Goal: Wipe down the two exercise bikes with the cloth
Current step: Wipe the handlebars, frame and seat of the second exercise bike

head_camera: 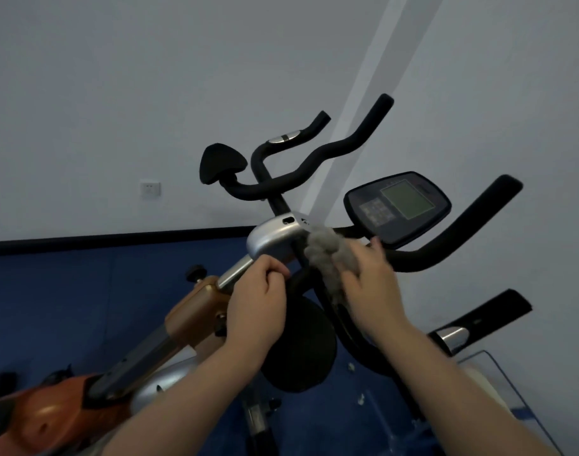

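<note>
An exercise bike with an orange frame (196, 307), a silver stem cover (273, 238), black handlebars (452, 238) and a console (398, 207) fills the middle of the view. My left hand (260, 302) grips the handlebar just below the silver cover. My right hand (368, 284) holds a fluffy grey cloth (327, 253) and presses it against the handlebar bar beside the console. Behind the silver cover, black handlebars with a pad (220, 162) and a silver sensor (284, 138) rise toward the wall.
A grey wall with a socket (150, 189) stands behind, over a black skirting strip and blue floor (67, 291). A silver-and-black part (472, 324) and a clear plastic edge (498, 366) lie at the lower right.
</note>
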